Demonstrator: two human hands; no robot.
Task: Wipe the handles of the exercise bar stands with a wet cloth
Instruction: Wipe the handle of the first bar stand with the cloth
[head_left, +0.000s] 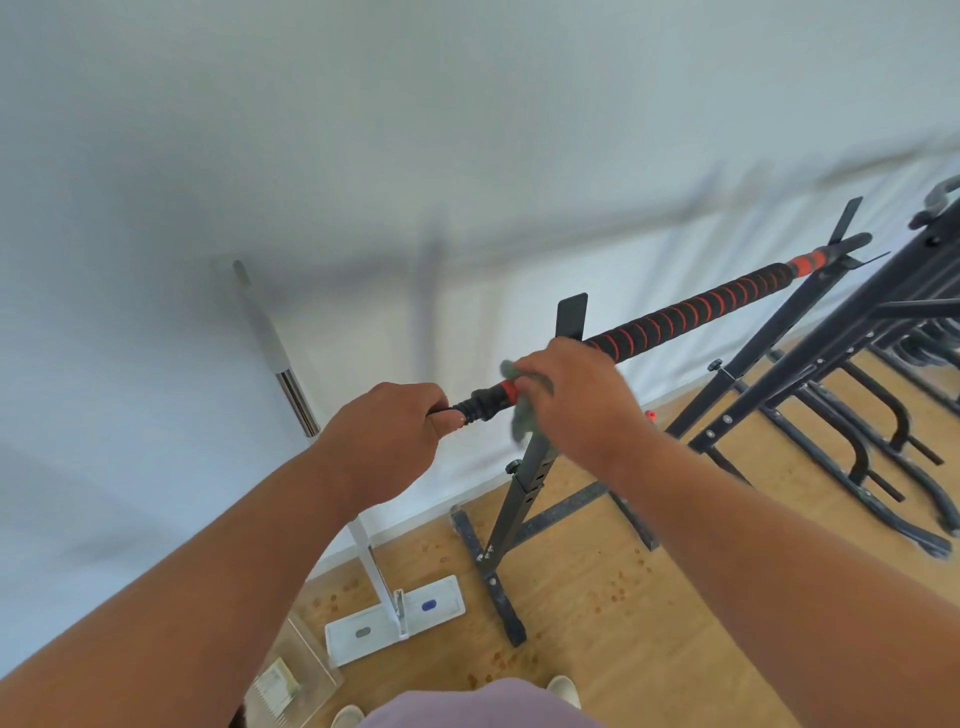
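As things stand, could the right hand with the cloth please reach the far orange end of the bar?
Probably yes: the right hand holds the cloth on the bar, whose wrapped length looks unobstructed.

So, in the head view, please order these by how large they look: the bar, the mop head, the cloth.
1. bar, the longest thing across the picture.
2. mop head on the floor.
3. cloth, mostly hidden under the right hand, so its true size is unsure.
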